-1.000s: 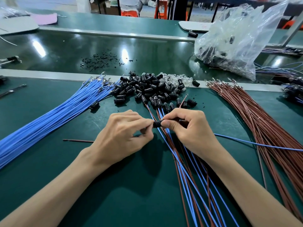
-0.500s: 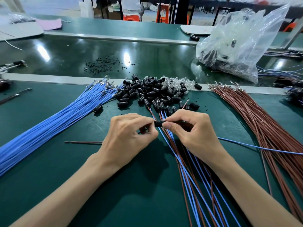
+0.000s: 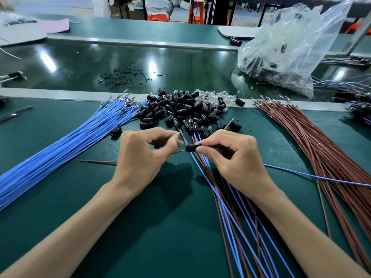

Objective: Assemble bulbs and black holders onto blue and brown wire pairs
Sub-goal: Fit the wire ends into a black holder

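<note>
My right hand (image 3: pixel 234 157) pinches a small black holder (image 3: pixel 191 147) between thumb and forefinger. A brown wire (image 3: pixel 178 152) runs from the holder's left end into my left hand (image 3: pixel 144 155), which pinches it. A blue wire (image 3: pixel 313 176) leaves my right hand toward the right edge. Beyond my hands lies a heap of black holders (image 3: pixel 176 109) with clear bulbs (image 3: pixel 214 98) behind it. Finished blue and brown wire pairs (image 3: pixel 239 217) fan toward me under my right wrist.
A thick bundle of blue wires (image 3: pixel 60 149) lies on the left and a bundle of brown wires (image 3: pixel 321 145) on the right. A plastic bag (image 3: pixel 289 49) of parts sits at the far right. Black scraps (image 3: pixel 124 74) dot the dark belt.
My left hand has drawn a little to the left, away from the holder. A short stretch of brown wire now shows between it and the holder.
</note>
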The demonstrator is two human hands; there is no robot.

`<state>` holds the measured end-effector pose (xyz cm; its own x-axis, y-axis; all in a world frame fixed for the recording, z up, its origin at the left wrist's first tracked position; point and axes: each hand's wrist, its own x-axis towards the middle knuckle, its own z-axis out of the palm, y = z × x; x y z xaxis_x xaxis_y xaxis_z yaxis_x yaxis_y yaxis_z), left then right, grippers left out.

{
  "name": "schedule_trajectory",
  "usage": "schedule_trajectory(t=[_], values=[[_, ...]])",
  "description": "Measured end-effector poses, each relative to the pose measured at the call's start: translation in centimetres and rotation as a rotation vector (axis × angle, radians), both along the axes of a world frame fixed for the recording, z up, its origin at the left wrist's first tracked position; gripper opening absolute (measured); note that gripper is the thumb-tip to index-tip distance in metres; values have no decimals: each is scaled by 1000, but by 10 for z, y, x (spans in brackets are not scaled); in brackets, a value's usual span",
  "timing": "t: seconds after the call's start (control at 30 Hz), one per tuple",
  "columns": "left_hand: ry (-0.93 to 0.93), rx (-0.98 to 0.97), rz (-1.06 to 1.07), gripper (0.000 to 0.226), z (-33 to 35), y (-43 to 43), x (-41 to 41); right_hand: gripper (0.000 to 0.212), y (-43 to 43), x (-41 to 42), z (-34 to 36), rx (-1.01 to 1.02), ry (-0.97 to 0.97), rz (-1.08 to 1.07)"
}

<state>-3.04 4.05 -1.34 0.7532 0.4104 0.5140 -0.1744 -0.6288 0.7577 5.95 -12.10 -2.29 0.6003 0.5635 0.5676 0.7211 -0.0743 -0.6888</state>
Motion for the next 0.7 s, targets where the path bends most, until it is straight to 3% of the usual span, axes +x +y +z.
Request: schedule_trajectory(t=[0.1, 0.3, 0.37, 0.5, 0.6, 0.7], values=[[6, -108, -73, 5, 2, -2, -1, 6, -1, 0, 1, 13, 48, -19], [10, -106, -123, 9, 1, -4, 1, 8, -4, 0, 3, 40, 197, -53], [19, -171, -144, 22, 0, -1, 0, 8, -5, -1, 3, 31, 199, -55], [104, -51, -251, 34, -2, -3, 0, 11, -5, -2, 3, 2, 151, -27], [87, 64, -231, 26, -4, -4, 3, 20, -5, -3, 2, -74, 26, 34], [73, 47, -192, 25, -6, 0, 3, 28, -4, -3, 0, -101, -88, 18]])
